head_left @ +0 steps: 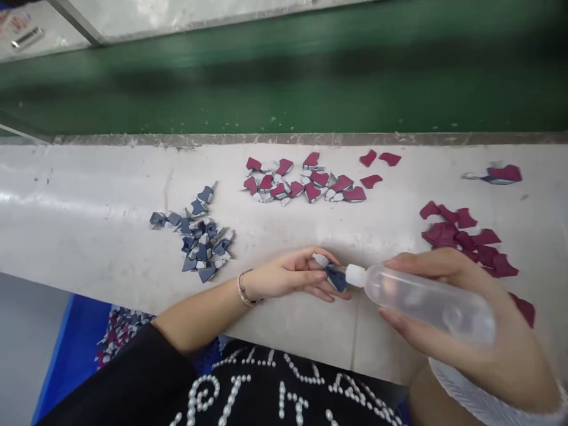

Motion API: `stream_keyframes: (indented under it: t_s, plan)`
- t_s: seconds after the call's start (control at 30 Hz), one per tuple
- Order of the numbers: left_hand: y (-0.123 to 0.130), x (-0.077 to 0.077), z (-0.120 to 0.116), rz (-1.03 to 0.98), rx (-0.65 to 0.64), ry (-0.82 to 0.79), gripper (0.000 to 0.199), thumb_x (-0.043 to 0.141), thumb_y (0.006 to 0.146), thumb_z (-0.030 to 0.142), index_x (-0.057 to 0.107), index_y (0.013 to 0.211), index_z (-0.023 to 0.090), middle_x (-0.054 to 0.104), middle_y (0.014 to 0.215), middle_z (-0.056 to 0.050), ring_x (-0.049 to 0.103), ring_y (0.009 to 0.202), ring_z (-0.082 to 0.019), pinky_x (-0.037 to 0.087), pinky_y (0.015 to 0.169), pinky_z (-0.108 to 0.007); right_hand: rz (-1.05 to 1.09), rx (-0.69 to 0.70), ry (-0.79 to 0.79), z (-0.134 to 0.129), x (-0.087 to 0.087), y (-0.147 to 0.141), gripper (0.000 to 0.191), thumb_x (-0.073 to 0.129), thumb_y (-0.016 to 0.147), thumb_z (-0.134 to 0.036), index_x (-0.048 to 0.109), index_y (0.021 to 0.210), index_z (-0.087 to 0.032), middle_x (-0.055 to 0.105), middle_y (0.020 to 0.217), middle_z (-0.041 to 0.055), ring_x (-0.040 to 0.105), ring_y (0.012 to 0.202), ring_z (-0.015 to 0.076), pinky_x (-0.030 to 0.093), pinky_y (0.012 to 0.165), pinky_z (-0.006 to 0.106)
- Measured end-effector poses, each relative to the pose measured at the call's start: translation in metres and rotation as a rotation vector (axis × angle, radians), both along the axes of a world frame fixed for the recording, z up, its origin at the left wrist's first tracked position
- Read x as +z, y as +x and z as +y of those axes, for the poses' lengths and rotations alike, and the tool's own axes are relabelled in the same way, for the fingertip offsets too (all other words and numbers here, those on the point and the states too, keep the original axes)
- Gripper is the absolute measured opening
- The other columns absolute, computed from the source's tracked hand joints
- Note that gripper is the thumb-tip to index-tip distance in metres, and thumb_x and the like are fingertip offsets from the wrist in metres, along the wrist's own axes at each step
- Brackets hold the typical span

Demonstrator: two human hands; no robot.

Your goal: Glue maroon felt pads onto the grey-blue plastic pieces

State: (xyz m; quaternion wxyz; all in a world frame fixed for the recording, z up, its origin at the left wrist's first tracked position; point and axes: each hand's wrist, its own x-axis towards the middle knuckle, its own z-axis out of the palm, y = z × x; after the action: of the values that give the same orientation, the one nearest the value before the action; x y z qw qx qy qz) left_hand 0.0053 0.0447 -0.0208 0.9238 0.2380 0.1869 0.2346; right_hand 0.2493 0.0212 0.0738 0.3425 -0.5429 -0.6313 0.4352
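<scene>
My left hand (293, 275) pinches a small navy fabric piece (336, 278) with a white end, just above the white bench top (110, 177). My right hand (483, 349) grips a clear plastic squeeze bottle (426, 299). The bottle's white nozzle (355, 275) meets the navy piece. A heap of similar navy-and-white pieces (199, 236) lies left of my hands. Maroon-and-white pieces (302, 180) lie in a loose group ahead. Plain maroon pieces (465, 236) lie to the right, near my right hand.
A green conveyor belt (284, 77) runs behind the bench's raised far edge. A blue bin (75, 349) holding mixed pieces sits below the near edge at left. My black, pearl-studded top (266, 384) fills the bottom of the view.
</scene>
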Motion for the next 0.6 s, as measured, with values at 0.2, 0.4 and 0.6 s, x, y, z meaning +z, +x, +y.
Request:
stream_keyframes:
  t_s: [0.2, 0.4, 0.6]
  plan:
    - [-0.003, 0.0, 0.002, 0.023, 0.062, 0.03, 0.03, 0.063, 0.099, 0.027, 0.059, 0.128, 0.023, 0.074, 0.122, -0.012, 0.076, 0.11, -0.02, 0.062, 0.092, -0.029, -0.219, -0.157, -0.021, -0.013, 0.0, 0.001, 0.029, 0.077, 0.077, -0.055, 0.064, 0.096, -0.037, 0.069, 0.084, 0.0015, 0.066, 0.062, 0.0219, 0.055, 0.042, 0.029]
    - [-0.002, 0.003, 0.002, 0.049, 0.018, 0.066, 0.033, 0.063, 0.098, 0.024, 0.059, 0.131, 0.023, 0.073, 0.121, -0.012, 0.074, 0.113, -0.02, 0.06, 0.096, -0.031, -0.25, -0.111, 0.006, -0.009, -0.002, -0.004, 0.026, 0.078, 0.08, -0.053, 0.065, 0.093, -0.035, 0.068, 0.081, 0.0003, 0.064, 0.061, 0.0191, 0.054, 0.044, 0.028]
    - [0.001, 0.008, 0.002, 0.135, 0.038, 0.124, 0.038, 0.072, 0.09, 0.017, 0.061, 0.126, 0.022, 0.074, 0.112, -0.007, 0.075, 0.105, -0.021, 0.061, 0.087, -0.031, -0.278, -0.085, 0.021, -0.008, -0.001, -0.009, 0.031, 0.079, 0.079, -0.054, 0.063, 0.092, -0.032, 0.067, 0.081, -0.0008, 0.063, 0.062, 0.0171, 0.051, 0.046, 0.027]
